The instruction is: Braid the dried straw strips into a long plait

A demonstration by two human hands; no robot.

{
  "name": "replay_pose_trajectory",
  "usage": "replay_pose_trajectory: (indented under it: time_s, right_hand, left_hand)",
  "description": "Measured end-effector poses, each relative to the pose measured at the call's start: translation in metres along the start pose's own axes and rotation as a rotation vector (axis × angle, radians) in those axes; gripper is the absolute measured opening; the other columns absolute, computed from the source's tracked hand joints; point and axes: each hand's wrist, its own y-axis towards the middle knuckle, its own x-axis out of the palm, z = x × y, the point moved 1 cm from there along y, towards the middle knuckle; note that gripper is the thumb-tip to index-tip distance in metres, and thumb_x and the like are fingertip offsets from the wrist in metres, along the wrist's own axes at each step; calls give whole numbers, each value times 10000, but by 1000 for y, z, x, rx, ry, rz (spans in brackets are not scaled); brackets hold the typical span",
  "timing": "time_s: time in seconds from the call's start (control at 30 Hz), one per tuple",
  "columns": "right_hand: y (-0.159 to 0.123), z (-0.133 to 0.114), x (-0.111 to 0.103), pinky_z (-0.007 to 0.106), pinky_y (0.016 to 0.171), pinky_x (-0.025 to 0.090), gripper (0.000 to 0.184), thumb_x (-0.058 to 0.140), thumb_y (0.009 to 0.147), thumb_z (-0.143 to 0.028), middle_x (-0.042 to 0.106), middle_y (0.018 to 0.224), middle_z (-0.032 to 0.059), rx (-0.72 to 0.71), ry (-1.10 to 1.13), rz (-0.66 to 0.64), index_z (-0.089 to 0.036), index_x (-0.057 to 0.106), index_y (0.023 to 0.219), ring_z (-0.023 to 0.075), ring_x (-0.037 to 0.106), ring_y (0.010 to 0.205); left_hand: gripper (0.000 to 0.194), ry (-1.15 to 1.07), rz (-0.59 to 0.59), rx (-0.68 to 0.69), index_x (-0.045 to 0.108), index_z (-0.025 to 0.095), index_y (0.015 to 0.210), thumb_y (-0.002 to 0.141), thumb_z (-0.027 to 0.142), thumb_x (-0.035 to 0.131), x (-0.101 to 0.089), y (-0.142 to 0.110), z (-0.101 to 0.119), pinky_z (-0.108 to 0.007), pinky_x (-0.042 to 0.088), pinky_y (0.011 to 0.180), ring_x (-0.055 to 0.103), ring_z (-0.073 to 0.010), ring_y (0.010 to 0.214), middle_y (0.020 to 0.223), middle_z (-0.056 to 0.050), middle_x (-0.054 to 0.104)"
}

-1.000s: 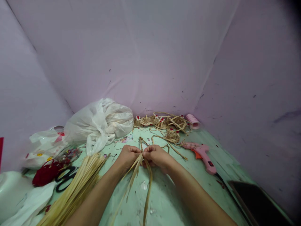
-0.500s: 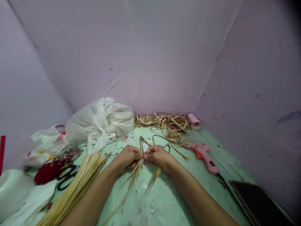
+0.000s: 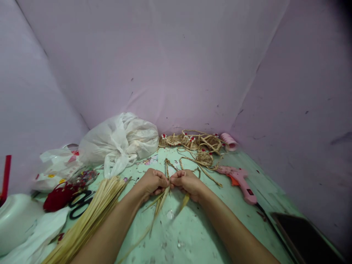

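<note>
My left hand (image 3: 154,182) and my right hand (image 3: 187,182) meet at the middle of the table, thumbs and fingertips pinched together. Between them they grip a braid (image 3: 167,168) of dried plant fibre, whose plaited part runs away from me beyond the fingers. Loose flat strands (image 3: 162,203) hang from the pinch toward me. Another yellowish strand end (image 3: 184,201) pokes out under my right hand. Left of my left forearm lies a thick bundle of dried fibre strips (image 3: 101,201).
Black-handled scissors (image 3: 79,207), a red pouch (image 3: 59,198) and a white plastic bag (image 3: 121,143) are at left. Woven pieces with red and white beads (image 3: 189,141) lie along the back wall beside a pink thread spool (image 3: 228,142). At right are a pink glue gun (image 3: 242,181) and a dark flat device (image 3: 302,234).
Both hands stay pinched on the braid with only slight finger movement. The loose strands below have shifted and spread a little. The whole view has moved slightly.
</note>
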Motion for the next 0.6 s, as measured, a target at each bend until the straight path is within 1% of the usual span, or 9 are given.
replay_pose_trajectory:
  time_s: [0.1, 0.2, 0.27, 0.33, 0.43, 0.5, 0.57, 0.6]
  right_hand:
    - [4, 3, 2, 187, 365, 187, 72, 541, 569, -130, 478, 395, -31, -28, -68, 73, -119, 544, 498, 35, 289, 338]
    - [6, 6, 2, 183, 382, 235, 41, 544, 541, -121, 497, 407, -22, -35, -96, 98, -120, 553, 501, 48, 348, 367]
    - [7, 6, 3, 186, 379, 239, 38, 547, 535, -127, 490, 400, -24, -22, -103, 95, -123, 552, 498, 52, 353, 365]
    - [6, 5, 3, 186, 370, 226, 44, 548, 531, -125, 475, 388, -28, -22, -122, 89, -121, 551, 487, 49, 337, 357]
    - [4, 1, 3, 186, 359, 211, 61, 544, 533, -119, 457, 370, -33, -14, -129, 68, -117, 547, 472, 40, 310, 338]
    - [2, -1, 3, 184, 358, 216, 67, 540, 541, -119, 464, 370, -35, -5, -78, 44, -119, 533, 474, 37, 306, 331]
    - [-1, -3, 4, 180, 361, 218, 59, 540, 543, -112, 467, 369, -42, 1, -6, 42, -126, 514, 492, 36, 308, 326]
    - [-2, -4, 4, 178, 362, 218, 58, 538, 540, -103, 463, 366, -48, 5, 26, 51, -129, 503, 501, 36, 311, 325]
  left_hand:
    - [48, 65, 20, 28, 542, 121, 486, 502, 161, 520, 3, 0, -1, -179, 175, 311, 284, -43, 262, 327, 39, 423]
    - [55, 161, 65, 77, 531, 129, 466, 499, 131, 487, 4, 0, 0, -184, 204, 326, 288, -51, 282, 311, 50, 388]
    - [72, 251, 63, 85, 538, 130, 474, 509, 133, 474, 3, -1, 2, -189, 216, 339, 300, -57, 299, 322, 48, 389]
    - [87, 372, 63, 55, 549, 128, 478, 517, 141, 472, -1, -4, 5, -195, 220, 350, 310, -64, 313, 333, 40, 397]
    - [99, 527, 113, 7, 550, 126, 470, 531, 164, 482, -5, -9, 12, -202, 232, 373, 324, -71, 341, 356, 26, 415]
    - [118, 603, 149, 22, 556, 125, 481, 555, 187, 487, -1, -15, 17, -202, 251, 399, 358, -80, 378, 390, 14, 444]
    - [149, 720, 205, 60, 571, 124, 510, 594, 210, 484, 10, -22, 21, -207, 273, 431, 424, -102, 435, 443, -10, 487]
    - [166, 802, 256, 80, 584, 124, 534, 618, 223, 480, 17, -26, 22, -212, 284, 450, 463, -120, 475, 481, -27, 514]
